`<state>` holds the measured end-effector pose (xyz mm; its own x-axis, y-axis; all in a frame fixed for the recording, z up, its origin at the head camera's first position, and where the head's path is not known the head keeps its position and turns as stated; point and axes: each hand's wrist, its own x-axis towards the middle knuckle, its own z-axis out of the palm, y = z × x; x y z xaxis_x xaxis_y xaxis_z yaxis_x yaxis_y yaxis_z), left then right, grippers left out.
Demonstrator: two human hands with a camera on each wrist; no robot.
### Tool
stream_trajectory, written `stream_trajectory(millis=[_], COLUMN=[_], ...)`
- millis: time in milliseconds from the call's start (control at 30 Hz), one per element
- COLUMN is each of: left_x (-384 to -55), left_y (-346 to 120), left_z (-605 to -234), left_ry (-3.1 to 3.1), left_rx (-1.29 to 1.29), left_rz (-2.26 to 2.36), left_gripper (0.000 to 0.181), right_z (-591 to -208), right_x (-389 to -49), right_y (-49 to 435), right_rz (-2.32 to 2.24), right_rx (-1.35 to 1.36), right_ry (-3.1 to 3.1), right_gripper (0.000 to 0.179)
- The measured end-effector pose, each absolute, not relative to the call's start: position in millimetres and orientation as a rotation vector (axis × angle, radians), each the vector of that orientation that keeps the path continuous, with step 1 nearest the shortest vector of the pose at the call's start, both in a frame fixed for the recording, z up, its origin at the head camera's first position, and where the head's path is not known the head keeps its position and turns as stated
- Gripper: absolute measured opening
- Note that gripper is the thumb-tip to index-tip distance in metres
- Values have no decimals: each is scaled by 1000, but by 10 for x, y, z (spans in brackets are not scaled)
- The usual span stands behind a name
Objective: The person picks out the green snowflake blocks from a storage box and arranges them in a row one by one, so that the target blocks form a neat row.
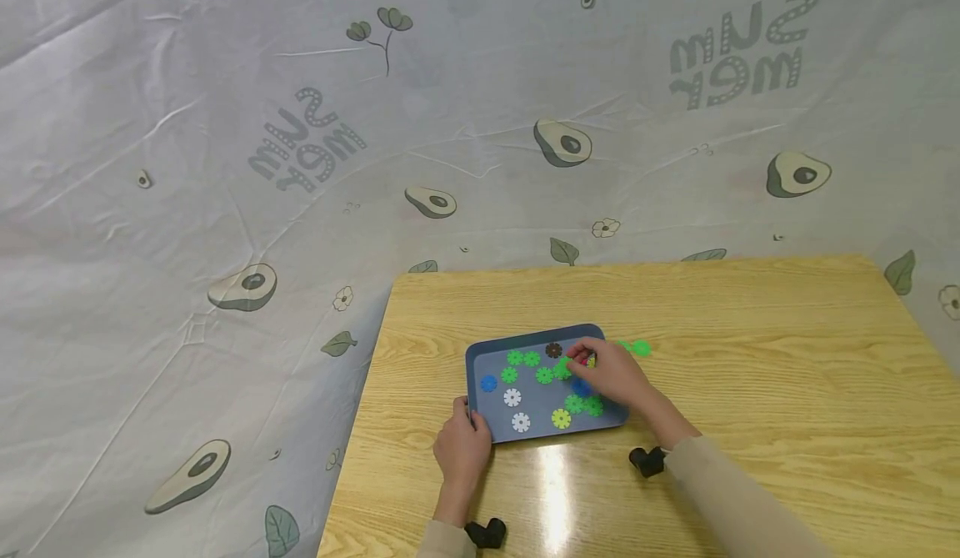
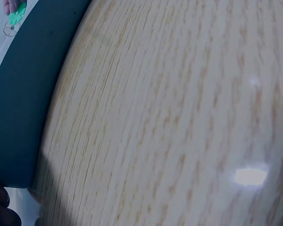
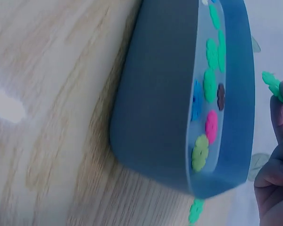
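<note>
A grey-blue tray (image 1: pixel 534 339) lies on the wooden table, holding several flat notched plastic discs in green, white, blue, yellow and brown. My left hand (image 1: pixel 461 448) grips its near left corner, thumb at the rim. Over the tray's right half, my right hand (image 1: pixel 613 372) pinches green notched discs (image 3: pixel 272 85) between thumb and fingertips; they look joined together. Below that hand in the right wrist view are a pink disc (image 3: pixel 211 127), a yellow-green disc (image 3: pixel 200 153) and a brown disc (image 3: pixel 220 97). Two white discs (image 1: pixel 521 422) lie toward the tray's near left.
Green discs (image 1: pixel 641 348) lie on the table just beyond the tray's right side. The wooden table (image 1: pixel 750 358) extends far to the right. A printed cloth (image 1: pixel 480 108) hangs behind it. Black wrist devices (image 1: pixel 647 461) show beside both forearms.
</note>
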<state>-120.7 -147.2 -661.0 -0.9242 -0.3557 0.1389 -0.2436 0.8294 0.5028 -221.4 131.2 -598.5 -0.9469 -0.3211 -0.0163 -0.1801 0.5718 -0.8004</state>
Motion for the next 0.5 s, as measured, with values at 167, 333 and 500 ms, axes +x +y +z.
stream_trajectory(millis=[167,333,500], left_x=[-1214,-1219,-1218], left_y=[-1481,-1480,-1481], left_z=[-6613,-6611,-6620], left_ry=[-2792,-2802,-2802], left_rx=[470,476,473], left_rz=[-732,-744,-738], left_gripper=[25,25,25], right_z=[-5970,-6004,-6026], right_x=[-2237,-2257,-2260], right_y=[1434,1576,1745], right_rz=[-1362,-1360,-1367], right_rx=[-370,-302,-245], right_ry=[2675,2729,2771], right_gripper=[18,19,20])
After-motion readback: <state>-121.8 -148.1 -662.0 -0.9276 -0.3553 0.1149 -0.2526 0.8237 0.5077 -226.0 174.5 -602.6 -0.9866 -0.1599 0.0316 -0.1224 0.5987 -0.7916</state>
